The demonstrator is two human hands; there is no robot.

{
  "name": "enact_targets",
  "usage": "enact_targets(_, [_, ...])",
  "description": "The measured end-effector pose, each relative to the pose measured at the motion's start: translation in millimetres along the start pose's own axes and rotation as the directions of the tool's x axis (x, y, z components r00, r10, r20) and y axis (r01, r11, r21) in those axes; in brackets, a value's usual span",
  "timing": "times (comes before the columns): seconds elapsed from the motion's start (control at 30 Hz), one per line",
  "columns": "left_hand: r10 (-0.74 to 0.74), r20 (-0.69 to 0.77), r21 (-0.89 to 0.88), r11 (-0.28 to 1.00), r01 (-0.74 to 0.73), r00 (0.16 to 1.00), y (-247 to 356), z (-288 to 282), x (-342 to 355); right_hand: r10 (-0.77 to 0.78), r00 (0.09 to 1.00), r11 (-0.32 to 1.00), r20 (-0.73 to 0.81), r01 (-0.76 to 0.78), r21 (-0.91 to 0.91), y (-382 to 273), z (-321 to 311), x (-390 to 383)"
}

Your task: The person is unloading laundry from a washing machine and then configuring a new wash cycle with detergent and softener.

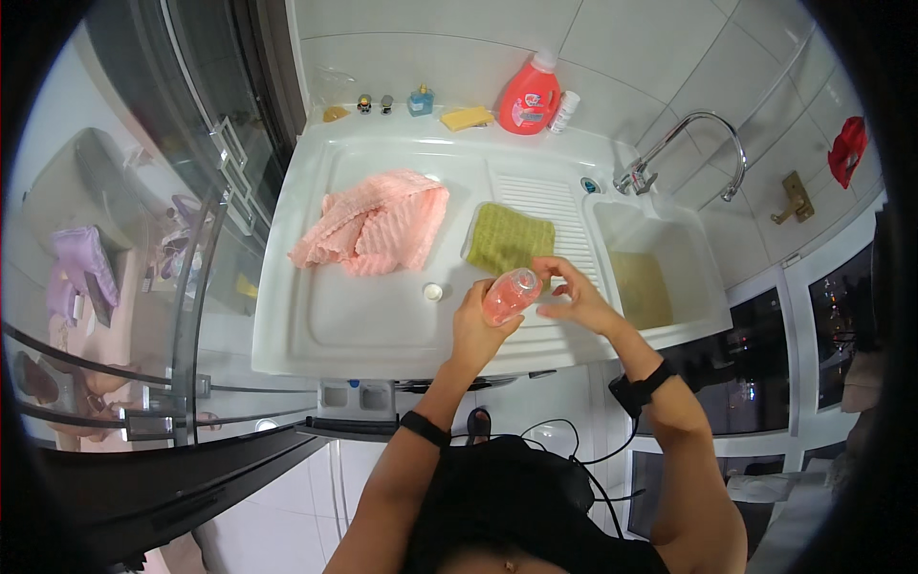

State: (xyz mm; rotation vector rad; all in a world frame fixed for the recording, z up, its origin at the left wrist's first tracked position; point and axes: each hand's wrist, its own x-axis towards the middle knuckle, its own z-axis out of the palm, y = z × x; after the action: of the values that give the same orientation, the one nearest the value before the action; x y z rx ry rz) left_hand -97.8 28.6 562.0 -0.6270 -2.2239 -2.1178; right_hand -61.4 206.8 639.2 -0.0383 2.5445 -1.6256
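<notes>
In the head view my left hand [475,335] is wrapped round a small clear bottle with pink contents [506,299], held tilted over the washboard sink. My right hand [574,298] is just right of the bottle, its curved fingers apart with nothing visibly held. Behind both lies an olive-green ribbed cloth [509,234], partly on the ridged board [578,247]. A crumpled pale pink textured towel [378,220] rests at the left of the tray. A small white cap [433,292] sits on the tray, left of my hands.
A basin [701,268] with cloudy yellowish water and a curved faucet [727,153] are at the right. Along the back ledge stand a red detergent jug [526,100], a white bottle [563,112], a blue bottle [421,100] and a yellow sponge [466,119]. A glass partition [177,287] borders the left.
</notes>
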Motion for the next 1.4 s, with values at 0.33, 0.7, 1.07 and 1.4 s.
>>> enact_targets(0.33, [-0.131,0.05,-0.163,0.977,0.137,0.99,29.5,-8.9,-13.8,-0.121,0.992,0.969,-0.03,0.125,0.211,38.8,60.8,2.3])
enact_targets(0.7, [-0.179,-0.113,-0.239,0.96,0.148,0.977,60.2,-17.7,-93.5,-0.403,0.904,0.883,0.144,0.343,0.32,19.2,94.0,-39.0])
enact_targets(1.07, [-0.285,-0.236,0.271,0.899,0.344,0.929,35.5,-86.5,-188.3,-0.244,0.882,0.967,0.402,0.192,0.166,52.7,159.6,-46.2])
enact_targets(1.4, [-0.555,-0.311,0.069,0.797,0.6,0.772,8.8,-165.1,-257.6,-0.119,0.963,0.987,0.244,0.141,-0.079,80.7,218.8,-49.1])
